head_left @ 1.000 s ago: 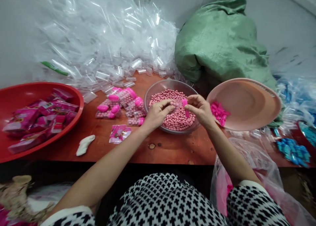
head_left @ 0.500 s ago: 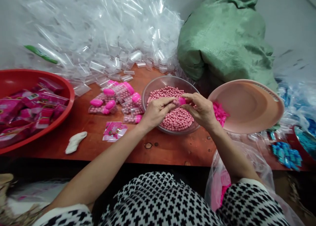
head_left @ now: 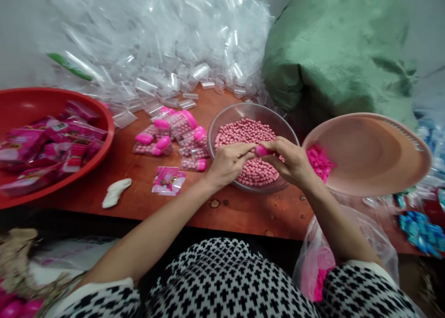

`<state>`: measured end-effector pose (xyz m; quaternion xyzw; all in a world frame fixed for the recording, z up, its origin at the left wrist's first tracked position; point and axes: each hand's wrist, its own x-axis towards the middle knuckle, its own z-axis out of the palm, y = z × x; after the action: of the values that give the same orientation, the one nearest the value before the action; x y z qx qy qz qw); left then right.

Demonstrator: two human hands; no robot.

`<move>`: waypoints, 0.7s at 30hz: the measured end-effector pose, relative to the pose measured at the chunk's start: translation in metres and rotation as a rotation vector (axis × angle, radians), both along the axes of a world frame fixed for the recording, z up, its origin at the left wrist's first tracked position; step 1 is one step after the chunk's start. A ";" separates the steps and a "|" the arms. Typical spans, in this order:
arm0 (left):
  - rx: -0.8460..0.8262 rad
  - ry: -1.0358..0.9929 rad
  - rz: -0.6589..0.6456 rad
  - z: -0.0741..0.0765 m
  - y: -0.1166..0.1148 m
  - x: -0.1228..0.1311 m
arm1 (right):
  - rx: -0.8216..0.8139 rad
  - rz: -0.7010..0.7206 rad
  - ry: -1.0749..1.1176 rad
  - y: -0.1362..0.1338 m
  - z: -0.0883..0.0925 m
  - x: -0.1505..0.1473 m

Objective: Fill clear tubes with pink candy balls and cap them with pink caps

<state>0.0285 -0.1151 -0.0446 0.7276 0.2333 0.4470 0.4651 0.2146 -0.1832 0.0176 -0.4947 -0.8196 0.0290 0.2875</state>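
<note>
Above a bowl [head_left: 222, 123] of pink round beads [head_left: 257, 172], both my hands are together on one small bottle. My left hand [head_left: 231, 162] is closed around its body, which the fingers mostly hide. Fingertips of my right hand [head_left: 288, 158] pinch the bright pink cap [head_left: 261, 151] at its other end. Left of the bowl lies a group of clear bottles [head_left: 182, 123] filled with beads and closed with pink caps. A pile of pink plastic pieces [head_left: 320, 161] sits right of the bowl, at the mouth of a tilted peach basin [head_left: 371, 155].
A red basin [head_left: 107, 144] with pink packets stands at left. Near it lie a white crumpled piece [head_left: 116, 193] and printed pink cards [head_left: 168, 180]. Clear plastic tubes [head_left: 156, 44] are heaped behind, beside a green sack [head_left: 337, 49]. Blue pieces [head_left: 422, 232] lie far right.
The view has shifted, so the table things appear further right. My hands remain together on the bottle over the bowl; its beads, visible before between my fingers, are now mostly covered.
</note>
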 end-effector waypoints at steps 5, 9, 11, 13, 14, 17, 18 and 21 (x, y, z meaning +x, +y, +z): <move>0.154 0.069 -0.033 -0.007 -0.006 0.004 | 0.094 0.034 -0.135 -0.008 -0.006 0.003; 0.067 0.048 -0.075 -0.009 -0.003 0.005 | 0.007 0.053 0.008 -0.004 -0.004 0.004; -0.082 -0.068 -0.117 -0.008 0.000 0.006 | -0.089 0.000 0.223 -0.009 0.000 0.004; -0.268 -0.208 -0.154 -0.007 0.003 0.007 | -0.203 -0.050 0.505 -0.016 0.002 0.005; -0.346 -0.260 -0.173 -0.006 0.004 0.007 | -0.255 -0.068 0.642 -0.019 0.001 0.005; -0.428 -0.310 -0.190 -0.005 0.004 0.005 | -0.355 -0.111 0.945 -0.021 -0.005 0.004; -0.407 -0.299 -0.181 -0.004 0.002 0.003 | -0.363 -0.127 1.011 -0.018 -0.007 0.004; -0.290 -0.234 -0.151 -0.001 -0.003 0.000 | -0.474 -0.150 1.107 -0.004 -0.010 0.003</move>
<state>0.0283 -0.1178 -0.0456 0.6114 0.1843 0.4539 0.6214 0.2171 -0.1870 0.0074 -0.5130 -0.4825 0.4437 0.5542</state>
